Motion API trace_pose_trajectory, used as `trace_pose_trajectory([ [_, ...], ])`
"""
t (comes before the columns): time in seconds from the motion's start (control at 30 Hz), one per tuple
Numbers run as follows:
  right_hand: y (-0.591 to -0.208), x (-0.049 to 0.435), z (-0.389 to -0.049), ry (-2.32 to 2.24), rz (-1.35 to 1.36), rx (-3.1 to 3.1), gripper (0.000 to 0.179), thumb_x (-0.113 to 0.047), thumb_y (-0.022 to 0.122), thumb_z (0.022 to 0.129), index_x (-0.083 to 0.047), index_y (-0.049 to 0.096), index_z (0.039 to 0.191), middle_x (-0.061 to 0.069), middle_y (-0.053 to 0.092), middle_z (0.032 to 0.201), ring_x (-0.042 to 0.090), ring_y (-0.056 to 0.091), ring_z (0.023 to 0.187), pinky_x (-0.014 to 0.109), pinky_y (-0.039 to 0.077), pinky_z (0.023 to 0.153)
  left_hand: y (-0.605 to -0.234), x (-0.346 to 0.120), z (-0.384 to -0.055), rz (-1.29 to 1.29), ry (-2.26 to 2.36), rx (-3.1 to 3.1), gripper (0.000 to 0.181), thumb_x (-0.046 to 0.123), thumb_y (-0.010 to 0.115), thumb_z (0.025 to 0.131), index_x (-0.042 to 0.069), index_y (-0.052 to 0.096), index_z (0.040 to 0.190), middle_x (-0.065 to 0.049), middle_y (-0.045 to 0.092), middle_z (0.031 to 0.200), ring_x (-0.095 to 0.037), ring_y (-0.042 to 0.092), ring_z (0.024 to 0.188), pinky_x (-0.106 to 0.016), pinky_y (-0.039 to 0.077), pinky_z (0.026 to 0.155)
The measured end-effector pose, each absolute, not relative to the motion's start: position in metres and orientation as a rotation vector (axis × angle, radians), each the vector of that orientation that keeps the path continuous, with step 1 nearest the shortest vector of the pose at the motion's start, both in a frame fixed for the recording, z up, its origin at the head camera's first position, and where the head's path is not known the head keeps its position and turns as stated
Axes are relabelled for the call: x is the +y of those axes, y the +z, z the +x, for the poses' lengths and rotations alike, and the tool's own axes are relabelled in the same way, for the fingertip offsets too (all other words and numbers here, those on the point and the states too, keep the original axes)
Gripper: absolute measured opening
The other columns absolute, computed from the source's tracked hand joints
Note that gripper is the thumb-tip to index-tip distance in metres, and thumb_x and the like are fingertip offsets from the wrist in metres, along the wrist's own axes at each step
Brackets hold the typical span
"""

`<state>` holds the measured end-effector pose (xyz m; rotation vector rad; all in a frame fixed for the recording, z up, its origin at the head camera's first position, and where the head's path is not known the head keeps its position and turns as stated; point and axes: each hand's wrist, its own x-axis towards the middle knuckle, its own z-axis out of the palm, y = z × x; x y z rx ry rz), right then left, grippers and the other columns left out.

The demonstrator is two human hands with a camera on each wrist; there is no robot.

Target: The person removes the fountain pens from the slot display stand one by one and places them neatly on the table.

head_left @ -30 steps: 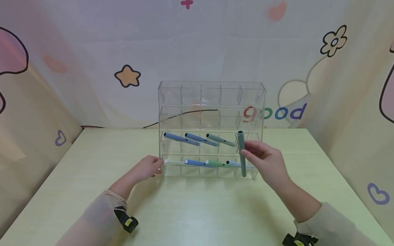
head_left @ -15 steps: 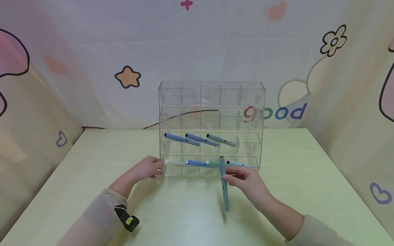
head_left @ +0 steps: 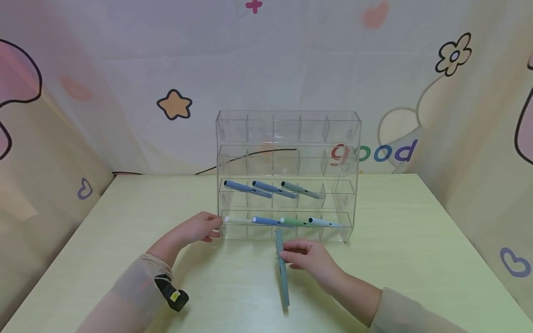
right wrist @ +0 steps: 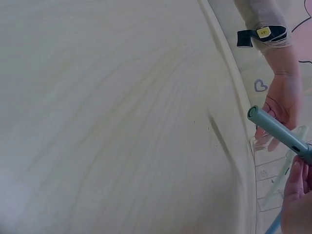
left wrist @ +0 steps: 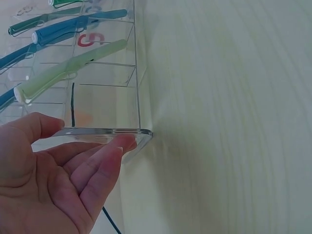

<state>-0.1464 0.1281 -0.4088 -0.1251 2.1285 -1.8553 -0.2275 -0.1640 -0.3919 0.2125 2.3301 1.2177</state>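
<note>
A clear acrylic pen rack (head_left: pixel 287 115) stands on the table, divided into small compartments. My left hand (head_left: pixel 204 226) holds its left side panel, thumb on one face and fingers on the other, as the left wrist view shows close up. In front of the rack, my right hand (head_left: pixel 314 261) pinches a grey-teal pen (head_left: pixel 282 277) near its clipped upper end. The pen slants steeply, lower end toward the person. In the right wrist view the pen's plain end (right wrist: pixel 273 126) points away from the fingers (right wrist: pixel 295 185).
On the rack's lowest tier lie several pens, among them a pale green pen (head_left: pixel 237 220) and a green pen (head_left: pixel 293 222). The tier above bears two blue pens and a grey-green pen (head_left: pixel 300 189). A printed cloth (head_left: pixel 291 69) hangs behind the light wooden table (head_left: pixel 233 296).
My right hand has carried the grey-teal pen from the rack's right side down, leftward and toward the person. My left hand has stayed on the rack's left side.
</note>
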Motion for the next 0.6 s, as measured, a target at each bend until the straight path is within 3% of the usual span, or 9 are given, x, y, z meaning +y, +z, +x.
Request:
trace_pose_trajectory([
  [0.6,-0.431,0.096,-0.161,-1.784,-0.135,2.01,0.039,-0.007,0.066,0.086,0.011,0.054,0.118,0.012,0.068,0.095,0.017,0.066,0.081,0.033,0.054,0.074,-0.394,-0.167,-0.23,0.216,1.245,2.316,0.045,0.019,0.039,0.095,-0.013,0.049,0.125,-0.028,0.053,0.124,-0.03,0.06,0.104,-0.039,0.052,0.081],
])
